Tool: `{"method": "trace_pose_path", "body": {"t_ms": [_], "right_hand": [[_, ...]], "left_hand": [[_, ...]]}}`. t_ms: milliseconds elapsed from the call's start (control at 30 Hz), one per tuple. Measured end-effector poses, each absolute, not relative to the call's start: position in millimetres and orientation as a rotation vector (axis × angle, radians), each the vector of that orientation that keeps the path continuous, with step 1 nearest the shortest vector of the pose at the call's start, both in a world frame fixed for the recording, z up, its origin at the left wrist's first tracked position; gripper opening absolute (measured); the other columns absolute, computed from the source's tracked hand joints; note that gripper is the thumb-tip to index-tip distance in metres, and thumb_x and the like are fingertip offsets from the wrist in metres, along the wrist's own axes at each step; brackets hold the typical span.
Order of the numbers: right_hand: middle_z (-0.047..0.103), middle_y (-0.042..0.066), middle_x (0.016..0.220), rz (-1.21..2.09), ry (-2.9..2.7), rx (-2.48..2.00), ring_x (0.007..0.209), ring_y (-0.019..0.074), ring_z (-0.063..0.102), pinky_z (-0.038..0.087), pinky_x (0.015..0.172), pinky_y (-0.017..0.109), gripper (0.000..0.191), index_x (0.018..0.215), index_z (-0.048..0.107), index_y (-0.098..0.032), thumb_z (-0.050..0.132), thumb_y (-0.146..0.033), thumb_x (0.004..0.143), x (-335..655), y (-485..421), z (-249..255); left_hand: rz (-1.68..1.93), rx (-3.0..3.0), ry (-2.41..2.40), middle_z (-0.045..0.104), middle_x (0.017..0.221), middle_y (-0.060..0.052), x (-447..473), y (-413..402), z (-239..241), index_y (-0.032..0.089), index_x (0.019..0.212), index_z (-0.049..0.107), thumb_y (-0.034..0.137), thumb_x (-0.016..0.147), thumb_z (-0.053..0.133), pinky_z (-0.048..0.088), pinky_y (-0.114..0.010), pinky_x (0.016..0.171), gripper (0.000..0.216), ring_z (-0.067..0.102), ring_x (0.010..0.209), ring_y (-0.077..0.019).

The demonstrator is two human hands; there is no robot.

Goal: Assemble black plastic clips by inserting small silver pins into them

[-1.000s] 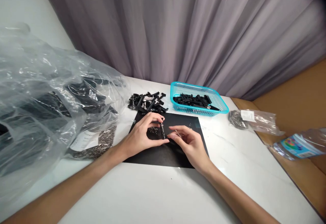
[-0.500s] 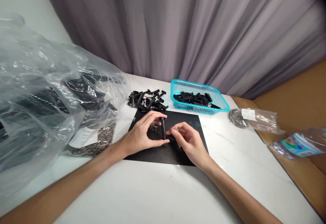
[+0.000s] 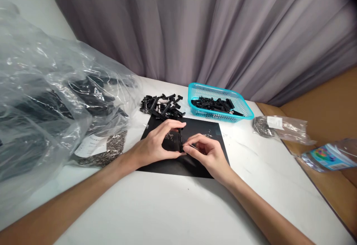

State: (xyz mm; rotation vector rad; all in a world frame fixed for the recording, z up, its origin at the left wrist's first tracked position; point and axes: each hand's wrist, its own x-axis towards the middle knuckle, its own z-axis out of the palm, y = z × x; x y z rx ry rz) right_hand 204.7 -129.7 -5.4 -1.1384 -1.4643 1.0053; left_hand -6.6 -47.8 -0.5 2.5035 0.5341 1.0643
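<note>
My left hand (image 3: 154,144) pinches a slim black plastic clip (image 3: 180,139) upright between thumb and forefinger, over a black mat (image 3: 178,167) on the white table. My right hand (image 3: 206,152) is closed in a pinch against the clip's lower end, holding a thin metal pin (image 3: 192,146). A few small metal bits (image 3: 169,136) lie loose on the mat just behind my left fingers.
A pile of black clips (image 3: 162,107) lies behind the mat. A turquoise basket (image 3: 220,116) with more black parts stands at the back right. Large clear plastic bags (image 3: 47,100) fill the left. A small bag of metal parts (image 3: 269,126) and a bottle (image 3: 329,155) are at right.
My right hand has moved left, bringing the thin metal pin up against the clip. My left hand has kept its grip on the clip. The camera shifted slightly.
</note>
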Motion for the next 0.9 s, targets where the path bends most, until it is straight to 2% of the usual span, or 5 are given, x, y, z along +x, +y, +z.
{"method": "trace_pose_path", "body": {"t_ms": [133, 300, 667, 900], "right_hand": [[0.071, 0.003, 0.092, 1.043, -1.493, -1.111, 0.068, 0.0136, 0.055, 0.04, 0.058, 0.029, 0.015, 0.087, 0.08, -0.023, 0.08, -0.038, 0.087, 208, -126, -7], [0.073, 0.005, 0.092, 1.112, -1.562, -1.078, 0.081, 0.0182, 0.063, 0.046, 0.067, 0.032, 0.015, 0.088, 0.083, -0.023, 0.081, -0.038, 0.087, 214, -124, -4], [0.073, 0.005, 0.099, 1.091, -1.753, -1.052, 0.092, 0.02, 0.067, 0.051, 0.081, 0.035, 0.009, 0.095, 0.081, -0.024, 0.075, -0.031, 0.094, 221, -125, 1], [0.07, 0.004, 0.098, 0.953, -1.841, -1.101, 0.087, 0.0179, 0.065, 0.049, 0.076, 0.032, 0.011, 0.095, 0.076, -0.022, 0.07, -0.03, 0.098, 219, -128, 2]], "left_hand": [[1.048, 2.533, 0.534, 0.063, 0.138, -0.009, -7, -48, -2, 0.024, 0.139, 0.05, 0.023, 0.081, 0.083, 0.054, -0.045, 0.114, 0.067, 0.062, 0.131, -0.0265], [1.087, 2.536, 0.474, 0.065, 0.134, -0.011, -7, -47, -6, 0.021, 0.137, 0.051, 0.023, 0.081, 0.082, 0.055, -0.044, 0.112, 0.064, 0.063, 0.129, -0.0274], [0.988, 2.617, 0.436, 0.064, 0.134, -0.013, -9, -47, -1, 0.02, 0.136, 0.049, 0.016, 0.081, 0.081, 0.057, -0.043, 0.11, 0.065, 0.063, 0.13, -0.0277], [1.007, 2.616, 0.402, 0.064, 0.132, -0.013, -7, -46, -3, 0.02, 0.137, 0.049, 0.014, 0.081, 0.08, 0.057, -0.042, 0.11, 0.064, 0.063, 0.129, -0.0275]]}}
